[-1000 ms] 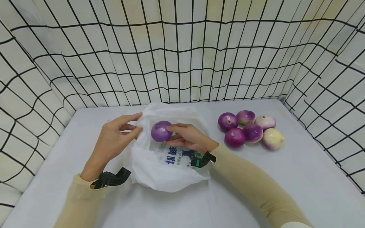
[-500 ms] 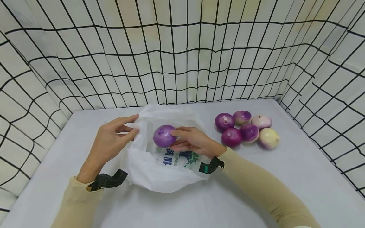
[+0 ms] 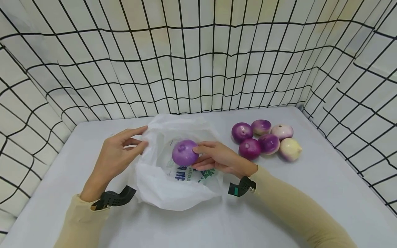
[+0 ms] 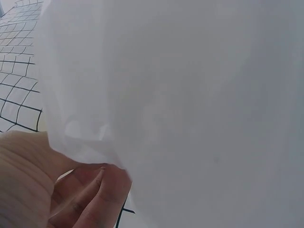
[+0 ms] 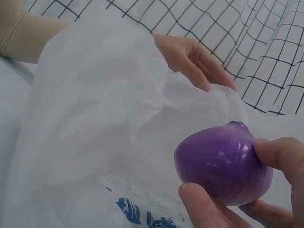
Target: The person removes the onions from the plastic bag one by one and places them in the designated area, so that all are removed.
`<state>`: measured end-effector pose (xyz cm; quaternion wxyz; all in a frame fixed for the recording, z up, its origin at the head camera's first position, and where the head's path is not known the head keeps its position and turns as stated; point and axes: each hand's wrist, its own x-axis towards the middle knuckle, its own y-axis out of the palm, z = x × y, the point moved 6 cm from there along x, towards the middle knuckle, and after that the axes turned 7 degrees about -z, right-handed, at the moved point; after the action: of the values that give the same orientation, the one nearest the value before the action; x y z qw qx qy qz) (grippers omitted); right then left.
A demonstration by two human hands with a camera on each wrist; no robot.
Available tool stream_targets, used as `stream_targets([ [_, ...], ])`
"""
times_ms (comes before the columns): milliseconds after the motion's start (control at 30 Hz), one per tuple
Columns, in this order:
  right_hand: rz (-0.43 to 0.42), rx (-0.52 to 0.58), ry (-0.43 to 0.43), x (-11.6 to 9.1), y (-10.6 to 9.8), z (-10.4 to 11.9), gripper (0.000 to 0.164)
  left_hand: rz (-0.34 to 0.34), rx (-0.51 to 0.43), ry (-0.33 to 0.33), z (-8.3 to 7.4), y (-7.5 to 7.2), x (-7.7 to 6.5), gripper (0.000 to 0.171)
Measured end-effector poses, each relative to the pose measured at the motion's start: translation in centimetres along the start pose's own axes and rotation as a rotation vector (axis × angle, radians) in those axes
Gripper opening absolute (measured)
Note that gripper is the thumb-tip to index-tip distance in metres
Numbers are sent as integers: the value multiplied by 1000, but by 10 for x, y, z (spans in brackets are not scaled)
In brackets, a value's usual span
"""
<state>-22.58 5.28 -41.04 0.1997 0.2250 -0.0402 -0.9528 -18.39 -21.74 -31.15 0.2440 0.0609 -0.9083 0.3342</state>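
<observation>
In the head view a white plastic bag with blue and green print stands with its mouth spread wide. My left hand pinches the bag's left rim between thumb and fingers; in the left wrist view the bag's white film hides most of the scene. A purple onion is over the bag's mouth, gripped from its right side by my right hand. From the right wrist, the onion is seen between thumb and fingertips, with the bag's inner wall behind it.
To the right of the bag lies a cluster of several onions, among them a dark purple onion and a pale yellowish onion. A black wire grid before white sheeting rises at the back and sides of the white table.
My right hand and the purple onion have shifted right and a little toward me over the bag, and the onion looks slightly larger. My left hand keeps its hold on the rim.
</observation>
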Motion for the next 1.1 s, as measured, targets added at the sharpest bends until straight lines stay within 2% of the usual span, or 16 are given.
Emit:
stream_targets([
  [200,47,-2,-38,-14,-9,0,51,2,10,3,2,1,-1,46],
  [533,65,-4,-111,-35,-33,0,50,-9,-2,2,0,-1,0,46],
  [800,41,-32,-157,-52,-61,-1,52,-12,-3,8,-1,0,0,47],
  [1100,31,-56,-163,-66,-95,-9,54,-24,11,20,-2,1,1,47],
])
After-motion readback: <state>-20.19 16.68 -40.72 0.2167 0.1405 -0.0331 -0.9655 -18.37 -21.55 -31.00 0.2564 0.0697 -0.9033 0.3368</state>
